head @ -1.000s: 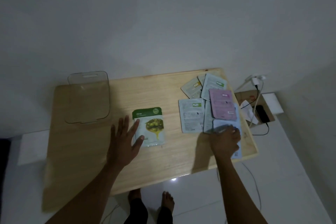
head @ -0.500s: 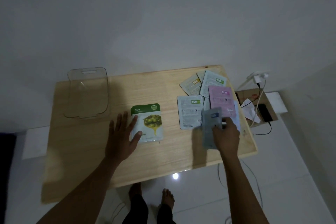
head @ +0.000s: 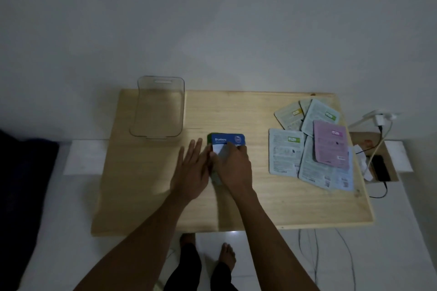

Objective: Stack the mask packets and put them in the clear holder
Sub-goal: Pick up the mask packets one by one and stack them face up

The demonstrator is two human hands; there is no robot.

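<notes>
Room: dim light, a plain white wall filled the upper half of the frame and pale floor tiles showed along the bottom.
Worktop: your light wooden worktop point(head: 146, 196) spanned the middle of the frame.
Clear holder: the clear holder point(head: 159, 107) stood empty at the upper left of the worktop, its handle slot toward the wall.
Blueberry packet: the blue packet point(head: 227, 140) lay at the centre of the frame, on top of a green packet point(head: 209, 138) whose edge peeked out at its left side.
Right hand: your right hand point(head: 234, 166) pressed down on the blue packet, fingers curled over its lower part, gripping or flattening it; which, I cannot tell.
Left hand: your left hand point(head: 192, 170) lay open and flat, fingers stretched, touching the left edge of the stack.
Loose packets: the remaining packets point(head: 285, 153) lay overlapping at the right of the worktop, a pink one point(head: 329, 142) on top.
Right edge: a cardboard box point(head: 391, 168) with a dark phone point(head: 380, 168) and a white charger point(head: 380, 118) sat beyond the worktop.
Below: your bare feet point(head: 228, 256) showed at the bottom centre.
</notes>
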